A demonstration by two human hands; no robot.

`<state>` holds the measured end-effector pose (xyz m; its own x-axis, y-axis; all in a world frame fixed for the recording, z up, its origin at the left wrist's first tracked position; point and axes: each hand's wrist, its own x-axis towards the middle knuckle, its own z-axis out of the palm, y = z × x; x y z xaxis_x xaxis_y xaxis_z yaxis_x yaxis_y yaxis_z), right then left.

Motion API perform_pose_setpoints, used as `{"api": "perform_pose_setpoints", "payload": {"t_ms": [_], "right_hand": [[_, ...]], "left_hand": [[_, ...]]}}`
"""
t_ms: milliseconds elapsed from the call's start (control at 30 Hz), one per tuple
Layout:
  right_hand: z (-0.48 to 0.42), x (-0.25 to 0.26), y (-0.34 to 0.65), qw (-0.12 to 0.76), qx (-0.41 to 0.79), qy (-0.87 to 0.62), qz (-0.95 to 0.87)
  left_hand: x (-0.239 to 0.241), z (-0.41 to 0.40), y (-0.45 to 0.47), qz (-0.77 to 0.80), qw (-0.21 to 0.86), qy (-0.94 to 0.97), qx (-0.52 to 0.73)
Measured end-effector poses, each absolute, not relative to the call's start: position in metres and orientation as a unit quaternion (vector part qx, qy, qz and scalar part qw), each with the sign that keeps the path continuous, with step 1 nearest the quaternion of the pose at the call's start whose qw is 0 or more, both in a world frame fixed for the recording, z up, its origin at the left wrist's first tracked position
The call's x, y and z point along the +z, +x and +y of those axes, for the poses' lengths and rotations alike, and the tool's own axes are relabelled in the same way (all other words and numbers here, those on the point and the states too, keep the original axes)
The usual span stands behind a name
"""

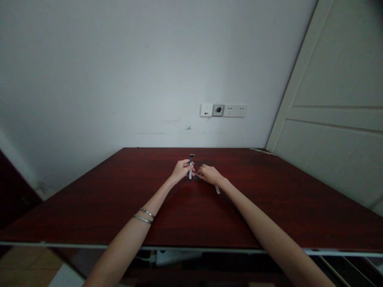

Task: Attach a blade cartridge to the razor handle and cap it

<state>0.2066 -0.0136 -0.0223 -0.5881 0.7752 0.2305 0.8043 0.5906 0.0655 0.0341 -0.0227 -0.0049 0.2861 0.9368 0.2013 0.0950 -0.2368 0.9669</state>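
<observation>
Because the left hand (181,170) holds the razor (190,171) upright, its fingers clamped on the pale handle over the middle of the table (143,171), a loose pinch could let it tilt or drop, and fingers riding up toward the head could get nicked. Just beside it, the right hand (209,174) bends over a small dark item (196,177); whether its fingers close on that or merely touch it, I cannot tell. Uneven pressure could make it skid. A pale strip (217,190) shows partly beneath the right wrist, where a lowered forearm could knock it.
</observation>
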Motion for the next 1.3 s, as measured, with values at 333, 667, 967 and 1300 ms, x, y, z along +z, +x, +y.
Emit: {"api": "perform_pose_setpoints", "payload": {"t_ms": [333,667,967,1300], "right_hand": [[-0.013,-0.025,0.208,0.091,-0.1,-0.433,-0.891],[-0.01,-0.028,0.211,0.131,-0.077,-0.424,-0.893],[-0.016,-0.012,0.215,0.221,-0.01,-0.447,-0.867],[-0.014,0.001,0.222,0.397,0.192,-0.385,-0.811]], "left_hand": [[-0.006,-0.021,0.035,0.397,0.47,0.65,0.446],[-0.007,-0.018,0.033,0.396,0.459,0.658,0.447],[-0.009,-0.014,0.032,0.382,0.454,0.651,0.473],[-0.006,-0.014,0.035,0.347,0.438,0.676,0.48]]}}
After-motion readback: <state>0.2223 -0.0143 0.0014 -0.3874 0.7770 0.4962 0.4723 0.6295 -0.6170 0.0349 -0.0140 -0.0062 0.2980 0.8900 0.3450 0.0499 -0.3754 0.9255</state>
